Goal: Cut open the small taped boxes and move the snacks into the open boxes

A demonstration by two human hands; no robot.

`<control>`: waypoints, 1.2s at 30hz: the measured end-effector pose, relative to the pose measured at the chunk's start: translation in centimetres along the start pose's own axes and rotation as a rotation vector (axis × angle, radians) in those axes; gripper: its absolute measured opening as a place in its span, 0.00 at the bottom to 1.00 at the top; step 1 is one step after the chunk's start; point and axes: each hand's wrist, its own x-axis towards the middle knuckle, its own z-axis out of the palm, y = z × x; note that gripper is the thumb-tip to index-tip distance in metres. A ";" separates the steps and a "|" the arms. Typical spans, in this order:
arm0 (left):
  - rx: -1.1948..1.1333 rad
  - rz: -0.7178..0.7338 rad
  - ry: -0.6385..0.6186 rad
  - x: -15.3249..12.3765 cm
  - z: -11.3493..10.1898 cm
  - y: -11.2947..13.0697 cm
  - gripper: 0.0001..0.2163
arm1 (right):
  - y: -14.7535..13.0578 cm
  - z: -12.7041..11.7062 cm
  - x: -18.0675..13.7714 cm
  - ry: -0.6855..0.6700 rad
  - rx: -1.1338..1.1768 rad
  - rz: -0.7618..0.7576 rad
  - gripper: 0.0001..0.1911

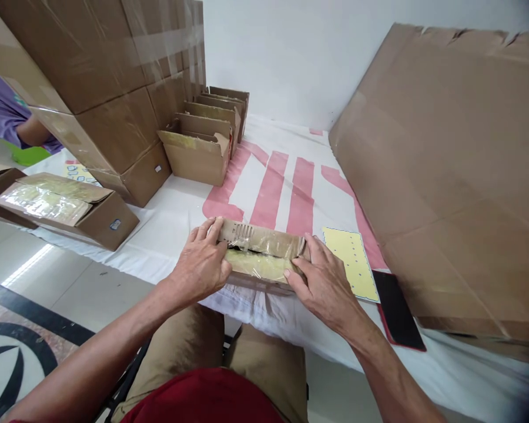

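Observation:
A small cardboard box [264,267] lies at the table's front edge, right before me. Its top flaps almost meet, with a dark gap between them and shiny clear tape across them. My left hand [205,258] grips the box's left end, fingers over the far top edge and thumb on the near flap. At the right end, my right hand [321,276] is bent around the corner, its thumb and fingertips pressing on the flap. Both palms hide the ends of the box. Beside my right hand lies a yellow card [350,261] with small dots.
A black phone-like slab [399,308] lies right of the card, beside a large cardboard box [467,176]. Several open boxes [198,155] stand in a row at the back. Stacked cartons [114,129] and a taped box [101,223] are left. Another person's purple sleeve [4,108] shows far left.

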 end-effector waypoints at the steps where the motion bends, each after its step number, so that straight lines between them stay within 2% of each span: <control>1: -0.035 0.007 -0.011 -0.1 0.3 -0.1 0.13 | 0.2 0.3 -0.2 -0.005 0.071 0.009 0.18; 5: -0.136 -0.006 -0.044 -0.7 1.0 -0.3 0.20 | 0.9 1.3 -1.1 -0.022 0.326 0.035 0.22; 8: -0.134 -0.025 -0.062 -0.9 0.9 -0.1 0.25 | 1.2 1.8 -1.4 0.014 0.437 0.008 0.24; 11: -0.100 -0.037 -0.082 -0.7 0.7 0.2 0.26 | 1.5 2.0 -1.2 0.052 0.501 -0.043 0.24; 15: -0.074 -0.032 -0.106 0.0 0.4 0.5 0.24 | 2.1 1.7 -2.3 0.189 0.472 -0.082 0.23; 18: -0.070 -0.029 -0.091 0.6 0.3 0.7 0.23 | 3.9 1.6 -4.9 0.388 0.428 0.048 0.19; 20: -0.060 -0.039 -0.092 1.0 0.2 0.8 0.22 | 5.5 2.2 -7.1 0.438 0.321 0.118 0.17; 21: -0.053 -0.039 -0.098 1.2 0.2 0.9 0.22 | 6.2 2.8 -8.1 0.396 0.232 0.130 0.16; 23: -0.051 -0.023 -0.106 1.5 0.2 0.8 0.20 | 7.2 4.3 -9.6 0.223 0.015 0.135 0.14; 26: -0.088 0.010 -0.096 1.7 0.2 0.7 0.19 | 7.3 6.5 -10.3 0.048 -0.243 0.181 0.14; 29: -0.113 0.008 -0.080 1.6 0.3 0.7 0.17 | 6.9 7.7 -9.3 0.019 -0.334 0.214 0.17; 32: -0.075 0.007 -0.074 1.6 0.4 1.1 0.15 | 6.9 8.2 -7.9 0.015 -0.297 0.223 0.18; 36: 0.004 0.053 -0.055 1.6 0.5 1.6 0.15 | 7.9 6.8 -7.5 0.060 -0.197 0.250 0.18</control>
